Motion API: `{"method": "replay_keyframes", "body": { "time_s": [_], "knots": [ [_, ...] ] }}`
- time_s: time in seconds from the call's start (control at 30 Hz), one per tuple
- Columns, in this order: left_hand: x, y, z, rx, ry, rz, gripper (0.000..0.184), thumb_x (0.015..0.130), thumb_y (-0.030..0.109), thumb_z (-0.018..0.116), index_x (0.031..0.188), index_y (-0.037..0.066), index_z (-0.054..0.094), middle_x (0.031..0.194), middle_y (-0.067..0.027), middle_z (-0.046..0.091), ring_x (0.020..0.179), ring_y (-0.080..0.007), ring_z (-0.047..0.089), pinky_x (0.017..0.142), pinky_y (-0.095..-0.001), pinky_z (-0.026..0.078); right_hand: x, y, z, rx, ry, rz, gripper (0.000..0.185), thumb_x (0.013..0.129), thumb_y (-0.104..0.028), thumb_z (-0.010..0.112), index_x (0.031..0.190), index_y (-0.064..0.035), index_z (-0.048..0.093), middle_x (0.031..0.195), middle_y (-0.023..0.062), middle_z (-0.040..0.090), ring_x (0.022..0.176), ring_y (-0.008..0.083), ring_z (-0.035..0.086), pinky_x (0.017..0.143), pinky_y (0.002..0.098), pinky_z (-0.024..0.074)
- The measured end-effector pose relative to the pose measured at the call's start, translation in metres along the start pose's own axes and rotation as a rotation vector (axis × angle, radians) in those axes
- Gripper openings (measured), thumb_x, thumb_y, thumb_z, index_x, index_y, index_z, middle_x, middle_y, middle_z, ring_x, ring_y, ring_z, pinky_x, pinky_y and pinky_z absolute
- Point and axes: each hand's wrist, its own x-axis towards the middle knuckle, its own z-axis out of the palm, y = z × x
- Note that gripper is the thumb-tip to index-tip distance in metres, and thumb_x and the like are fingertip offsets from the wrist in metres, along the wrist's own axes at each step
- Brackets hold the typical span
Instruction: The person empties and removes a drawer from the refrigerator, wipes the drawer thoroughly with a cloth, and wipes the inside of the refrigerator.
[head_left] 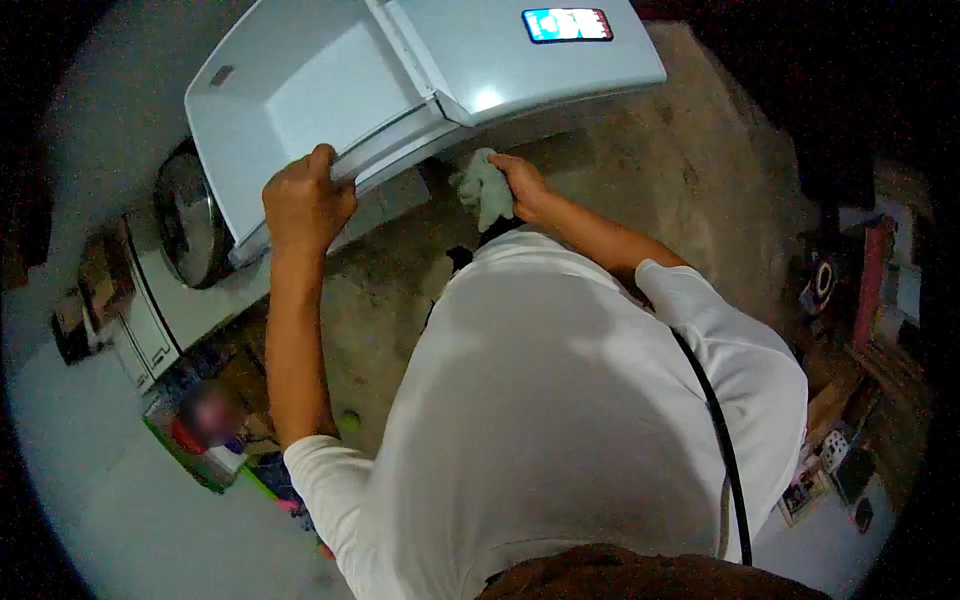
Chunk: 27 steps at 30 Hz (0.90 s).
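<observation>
A large white box-like unit (560, 65), its exact kind unclear, fills the top of the head view, with a deep open compartment (330, 75) on its left side. My left hand (308, 200) is closed over the near rim (385, 140) of that compartment. A pale grey-green cloth (487, 190) hangs bunched below the unit's edge, pinched in my right hand (522, 188). Folds hide part of my right fingers. On the flat right part of the unit lies a phone (567, 25) with its screen lit.
A round dark-rimmed object (190, 215) stands left of the unit, beside a white cabinet (150, 330). A green-edged box (190, 445) of mixed items sits lower left. On the brown floor (640, 170) lies a small green ball (349, 420). Clutter lines the right side.
</observation>
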Motion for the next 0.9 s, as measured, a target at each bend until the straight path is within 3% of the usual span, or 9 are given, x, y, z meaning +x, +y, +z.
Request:
{"method": "replay_keyframes", "body": {
  "time_s": [0.3, 0.43, 0.53, 0.57, 0.6, 0.67, 0.7, 0.77, 0.9],
  "knots": [
    [0.004, -0.056, 0.063, -0.064, -0.051, 0.132, 0.034, 0.074, 0.031, 0.081, 0.092, 0.011, 0.062, 0.075, -0.0115, 0.067, 0.07, -0.0333, 0.067, 0.063, -0.0443, 0.052, -0.004, 0.084, 0.009, 0.118, 0.155, -0.111, 0.034, 0.097, -0.028, 0.051, 0.118, -0.0045, 0.063, 0.109, 0.0131, 0.069, 0.095, 0.0287, 0.067, 0.087, 0.0436, 0.0542],
    [-0.043, -0.115, 0.07, -0.06, -0.132, 0.144, 0.034, 0.074, 0.031, 0.081, 0.093, 0.011, 0.062, 0.077, -0.0118, 0.068, 0.071, -0.0333, 0.067, 0.062, -0.0445, 0.052, 0.005, 0.144, 0.042, 0.221, 0.164, 0.01, 0.033, 0.096, -0.029, 0.052, 0.116, -0.0054, 0.064, 0.109, 0.0116, 0.069, 0.096, 0.0279, 0.067, 0.086, 0.0443, 0.0546],
    [0.004, -0.136, 0.096, -0.075, -0.089, 0.183, 0.025, 0.063, 0.011, 0.075, 0.08, 0.007, 0.056, 0.072, -0.0121, 0.065, 0.067, -0.0314, 0.066, 0.061, -0.043, 0.053, 0.066, 0.128, 0.033, 0.265, 0.073, -0.026, 0.034, 0.097, -0.03, 0.051, 0.117, -0.0058, 0.063, 0.11, 0.0114, 0.069, 0.095, 0.028, 0.067, 0.085, 0.0445, 0.0551],
    [0.037, -0.12, 0.103, -0.065, -0.084, 0.174, 0.025, 0.063, 0.011, 0.075, 0.08, 0.007, 0.056, 0.072, -0.0121, 0.065, 0.067, -0.0314, 0.066, 0.061, -0.043, 0.053, 0.074, 0.092, 0.028, 0.296, 0.0, -0.04, 0.035, 0.098, -0.031, 0.05, 0.118, -0.006, 0.062, 0.111, 0.0116, 0.069, 0.095, 0.0282, 0.067, 0.084, 0.0445, 0.0554],
    [0.093, -0.035, 0.085, -0.006, -0.124, 0.184, 0.026, 0.063, 0.011, 0.075, 0.081, 0.008, 0.056, 0.072, -0.0118, 0.065, 0.067, -0.0314, 0.066, 0.061, -0.043, 0.053, 0.043, 0.02, -0.023, 0.315, -0.031, 0.063, 0.038, 0.098, -0.034, 0.051, 0.122, -0.0063, 0.061, 0.113, 0.0123, 0.068, 0.097, 0.0284, 0.067, 0.085, 0.0442, 0.0556],
    [0.132, 0.032, 0.083, 0.011, -0.103, 0.262, 0.028, 0.064, 0.008, 0.073, 0.086, 0.008, 0.057, 0.073, -0.0108, 0.066, 0.067, -0.0308, 0.066, 0.061, -0.0432, 0.053, 0.015, -0.027, -0.063, 0.275, -0.007, 0.071, 0.039, 0.098, -0.034, 0.051, 0.122, -0.0061, 0.06, 0.114, 0.0127, 0.068, 0.099, 0.0284, 0.067, 0.086, 0.0448, 0.0556],
    [0.133, 0.033, 0.088, 0.021, -0.099, 0.237, 0.028, 0.064, 0.008, 0.073, 0.086, 0.008, 0.057, 0.073, -0.0108, 0.066, 0.067, -0.0308, 0.066, 0.061, -0.0432, 0.053, 0.018, -0.03, -0.061, 0.237, 0.029, 0.073, 0.039, 0.097, -0.034, 0.052, 0.123, -0.0059, 0.06, 0.115, 0.0131, 0.067, 0.1, 0.0283, 0.066, 0.087, 0.0454, 0.0556],
    [0.142, 0.051, 0.085, 0.068, -0.298, 0.143, 0.05, 0.071, 0.019, 0.079, 0.116, 0.01, 0.059, 0.092, -0.012, 0.068, 0.08, -0.0311, 0.067, 0.07, -0.044, 0.053, 0.026, -0.034, -0.067, 0.22, -0.005, 0.113, 0.039, 0.097, -0.033, 0.052, 0.124, -0.0056, 0.06, 0.115, 0.0133, 0.067, 0.101, 0.0284, 0.067, 0.087, 0.0462, 0.0556],
    [0.146, 0.086, 0.063, 0.011, -0.247, 0.084, 0.063, 0.074, 0.025, 0.081, 0.13, 0.01, 0.055, 0.1, -0.0117, 0.067, 0.09, -0.0323, 0.067, 0.079, -0.0436, 0.053, 0.021, -0.059, -0.061, 0.107, -0.213, 0.2, 0.039, 0.095, -0.029, 0.053, 0.125, -0.0037, 0.059, 0.116, 0.0143, 0.067, 0.104, 0.0296, 0.066, 0.088, 0.0475, 0.0559]
  ]
}}
